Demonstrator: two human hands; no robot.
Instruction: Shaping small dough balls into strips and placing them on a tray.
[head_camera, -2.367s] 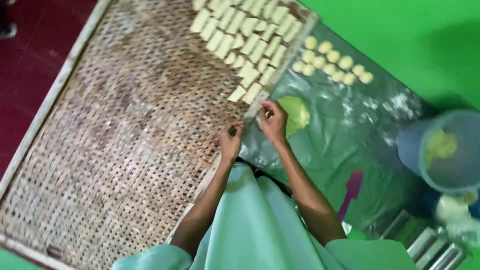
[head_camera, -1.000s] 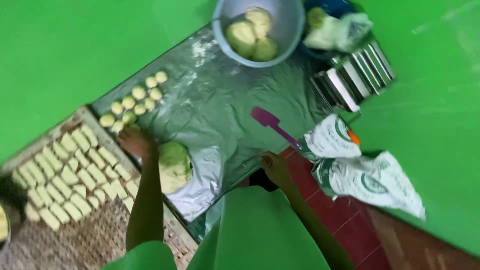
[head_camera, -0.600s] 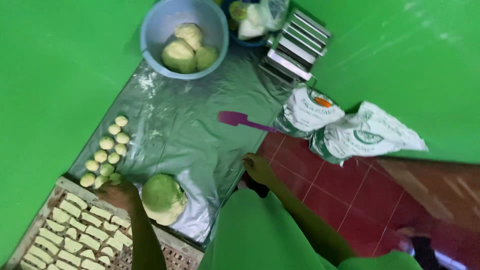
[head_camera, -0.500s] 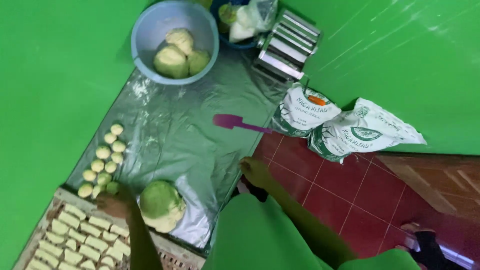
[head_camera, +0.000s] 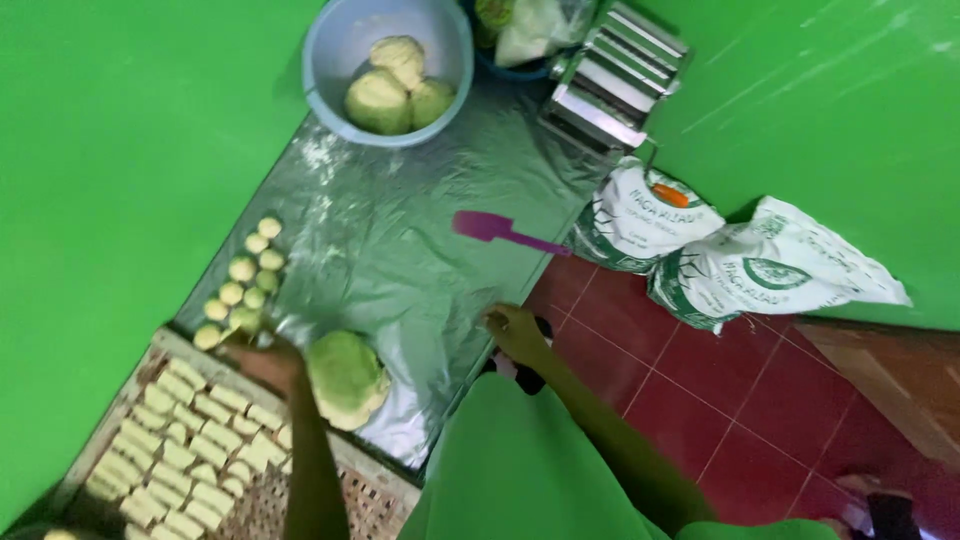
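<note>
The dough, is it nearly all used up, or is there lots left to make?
Done: rows of cut pieces on the woven tray, plus small balls on the plastic sheet. In hand: the left hand is beside a big lump; the right hand rests empty. Left: three lumps in the bowl.

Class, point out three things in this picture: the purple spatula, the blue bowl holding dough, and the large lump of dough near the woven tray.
purple spatula (head_camera: 483, 225), head view, on its flat blade.
blue bowl (head_camera: 325, 55), head view, on its left rim.
large lump of dough (head_camera: 345, 375), head view, on the middle of its top.
</note>
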